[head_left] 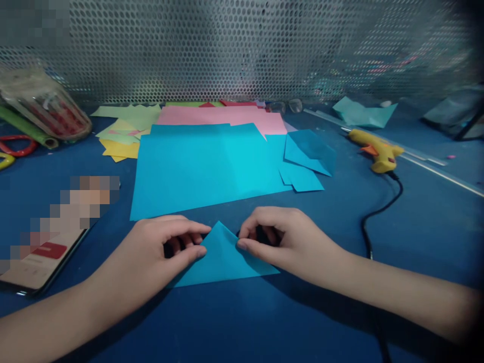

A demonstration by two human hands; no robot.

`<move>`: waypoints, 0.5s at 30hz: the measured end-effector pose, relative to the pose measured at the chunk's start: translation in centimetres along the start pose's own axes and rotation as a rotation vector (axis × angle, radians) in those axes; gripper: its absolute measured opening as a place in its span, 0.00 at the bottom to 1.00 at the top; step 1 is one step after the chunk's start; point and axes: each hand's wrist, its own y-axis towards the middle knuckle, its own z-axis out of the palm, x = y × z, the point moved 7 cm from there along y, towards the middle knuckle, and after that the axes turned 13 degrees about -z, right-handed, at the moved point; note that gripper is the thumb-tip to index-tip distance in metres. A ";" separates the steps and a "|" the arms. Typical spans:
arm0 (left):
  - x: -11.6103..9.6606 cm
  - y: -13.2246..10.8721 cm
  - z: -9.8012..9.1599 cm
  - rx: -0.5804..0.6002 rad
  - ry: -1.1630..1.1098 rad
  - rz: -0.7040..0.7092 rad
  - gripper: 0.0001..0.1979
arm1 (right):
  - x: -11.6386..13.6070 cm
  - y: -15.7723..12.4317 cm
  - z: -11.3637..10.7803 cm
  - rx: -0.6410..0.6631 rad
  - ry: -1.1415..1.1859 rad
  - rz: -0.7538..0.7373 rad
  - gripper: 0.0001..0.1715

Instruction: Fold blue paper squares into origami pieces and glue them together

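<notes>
Blue folded paper triangle (223, 259) lies flat on the dark blue table (264, 322), pinched at its left slope by the left hand (159, 249) and at its right slope by the right hand (287, 239), fingertips closed on the paper edges. Its apex points away from the person; its long base runs left to right, nearest the body. Just beyond sits a large blue paper sheet (204, 169). A phone (45, 252) lies well left, a black cord (372, 222) near right, with bare tabletop in front.
</notes>
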 end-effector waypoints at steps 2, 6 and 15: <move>0.0 0.0 0.1 -0.003 -0.002 -0.002 0.12 | -0.1 0.0 0.1 -0.008 -0.014 0.006 0.08; -0.2 0.0 0.1 -0.015 0.000 0.011 0.12 | 0.0 0.0 0.2 -0.022 -0.040 0.014 0.07; -1.1 -0.2 0.2 -0.035 0.043 0.119 0.06 | 1.2 -0.1 0.2 -0.066 -0.192 -0.096 0.03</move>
